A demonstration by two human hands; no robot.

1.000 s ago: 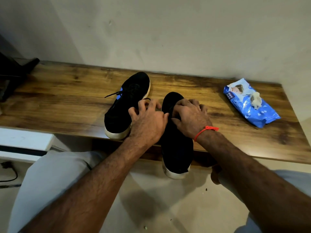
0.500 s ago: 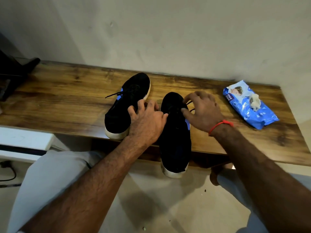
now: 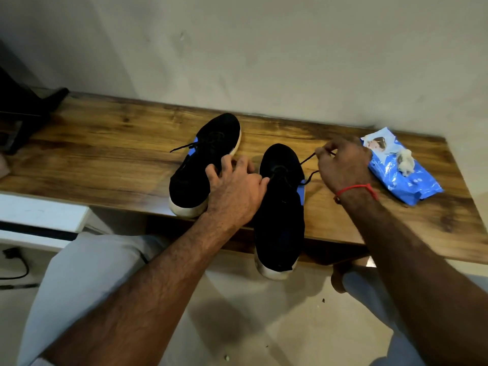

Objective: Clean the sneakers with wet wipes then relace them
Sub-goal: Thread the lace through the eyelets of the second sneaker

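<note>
Two black sneakers with white soles lie on the wooden table (image 3: 105, 159). The left sneaker (image 3: 200, 159) is laced and rests fully on the table. The right sneaker (image 3: 281, 207) hangs its heel over the front edge. My left hand (image 3: 235, 191) lies between the two shoes, its thumb pressed at the right sneaker's lace area and its fingers on the left sneaker. To the right of that shoe, my right hand (image 3: 343, 165) pinches a black lace (image 3: 307, 158) drawn out sideways from it.
A blue pack of wet wipes (image 3: 401, 175) with a crumpled wipe on top lies at the table's right end, just beyond my right hand. A dark object (image 3: 23, 114) sits at the far left. The wall stands right behind the table. My knees are below the edge.
My right hand has left the top of the right sneaker and moved right, pulling the lace out sideways toward the wipes pack. My left hand has stayed in place.
</note>
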